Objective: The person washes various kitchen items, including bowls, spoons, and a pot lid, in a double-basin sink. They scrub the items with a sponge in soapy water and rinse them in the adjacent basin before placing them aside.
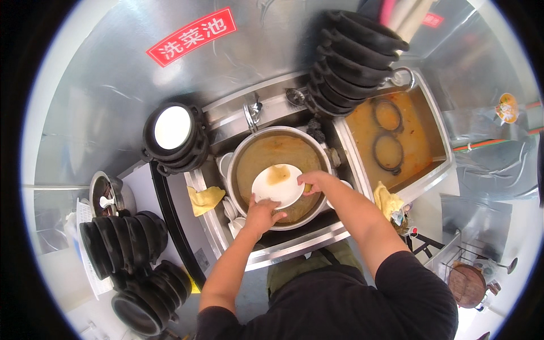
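Note:
A white plate (272,196) is held tilted over a large round metal basin (233,170) of murky brown water (255,155). Some brown liquid (279,174) pools on the plate's far side. My left hand (264,214) has hold of the near-left rim, its thumb spread to the side. At the right rim my right hand (313,182) grips the plate, with a bit of something yellowish, perhaps a sponge or cloth, under the fingers. The basin sits in a steel sink under a chrome faucet (250,115). White dishes (230,209) stand between basin and sink wall.
Right of the basin, a second sink (412,178) holds orange-brown water with two dark round pans (387,152). Tall stacks of black handled pans rise behind (355,63) and at left (174,140). More black pans (123,242) stand lower left. Yellow cloths (205,199) hang on the sink edges.

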A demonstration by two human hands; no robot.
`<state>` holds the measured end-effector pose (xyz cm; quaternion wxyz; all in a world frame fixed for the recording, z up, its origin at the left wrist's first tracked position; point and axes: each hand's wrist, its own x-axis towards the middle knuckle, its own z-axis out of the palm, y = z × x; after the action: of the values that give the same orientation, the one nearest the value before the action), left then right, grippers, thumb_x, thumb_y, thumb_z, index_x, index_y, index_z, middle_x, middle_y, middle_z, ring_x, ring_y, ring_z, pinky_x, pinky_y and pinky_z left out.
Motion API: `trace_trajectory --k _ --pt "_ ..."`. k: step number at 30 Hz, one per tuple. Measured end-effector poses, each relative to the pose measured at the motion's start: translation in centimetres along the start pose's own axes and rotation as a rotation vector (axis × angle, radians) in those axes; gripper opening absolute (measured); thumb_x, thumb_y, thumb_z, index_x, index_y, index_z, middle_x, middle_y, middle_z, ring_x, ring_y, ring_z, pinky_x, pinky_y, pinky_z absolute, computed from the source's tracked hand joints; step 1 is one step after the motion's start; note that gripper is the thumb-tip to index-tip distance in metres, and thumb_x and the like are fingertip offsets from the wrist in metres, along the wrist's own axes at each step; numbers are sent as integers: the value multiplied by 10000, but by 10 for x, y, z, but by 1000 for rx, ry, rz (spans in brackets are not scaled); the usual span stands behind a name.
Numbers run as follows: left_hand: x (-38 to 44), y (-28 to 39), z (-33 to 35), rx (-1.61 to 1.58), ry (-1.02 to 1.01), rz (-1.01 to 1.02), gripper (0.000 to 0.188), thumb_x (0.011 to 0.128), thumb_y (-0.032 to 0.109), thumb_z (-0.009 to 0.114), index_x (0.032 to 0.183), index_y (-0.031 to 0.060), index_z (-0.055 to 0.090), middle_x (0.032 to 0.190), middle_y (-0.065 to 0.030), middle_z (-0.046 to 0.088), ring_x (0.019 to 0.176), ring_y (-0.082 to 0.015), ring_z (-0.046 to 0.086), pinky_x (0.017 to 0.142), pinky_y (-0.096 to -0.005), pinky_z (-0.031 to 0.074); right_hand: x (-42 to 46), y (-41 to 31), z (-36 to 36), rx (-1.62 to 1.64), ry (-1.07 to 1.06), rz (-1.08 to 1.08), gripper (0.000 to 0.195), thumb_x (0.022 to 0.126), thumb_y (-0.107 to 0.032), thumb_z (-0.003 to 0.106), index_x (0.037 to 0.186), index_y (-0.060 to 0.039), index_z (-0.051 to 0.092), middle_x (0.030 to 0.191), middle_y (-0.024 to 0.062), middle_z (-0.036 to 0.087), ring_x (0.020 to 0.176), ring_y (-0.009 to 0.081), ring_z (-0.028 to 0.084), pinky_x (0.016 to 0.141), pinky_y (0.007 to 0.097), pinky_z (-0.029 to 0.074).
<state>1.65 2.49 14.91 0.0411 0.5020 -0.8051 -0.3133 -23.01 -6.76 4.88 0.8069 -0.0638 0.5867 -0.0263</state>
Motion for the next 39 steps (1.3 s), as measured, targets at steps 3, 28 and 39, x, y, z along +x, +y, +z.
trace_trajectory --k 3,28,39 --pt "7 -10 0 -93 -47 -14 298 894 312 656 1110 110 694 1004 -155 697 1025 -313 630 1070 -491 330 3 -10 -2 103 -38 -62 315 849 -98 640 1151 -86 551 1165 75 553 1057 243 563 773 388 578" --pt "28 -4 30 -1551 3 -616 260 973 27 499 1228 16 550 1161 -77 637 1006 -161 611 876 -316 481 7 12 92 -619 563 -858 345 958 -174 457 1269 -80 572 1310 255 533 1125 382 574 900 511 465" --pt "20 -5 32 -1743 155 -812 307 1046 207 414 1300 61 505 1201 -74 616 1076 -199 610 937 -377 494 69 25 75 -335 583 -773 301 904 -165 486 1102 -84 696 1113 177 646 1035 343 604 869 453 479"
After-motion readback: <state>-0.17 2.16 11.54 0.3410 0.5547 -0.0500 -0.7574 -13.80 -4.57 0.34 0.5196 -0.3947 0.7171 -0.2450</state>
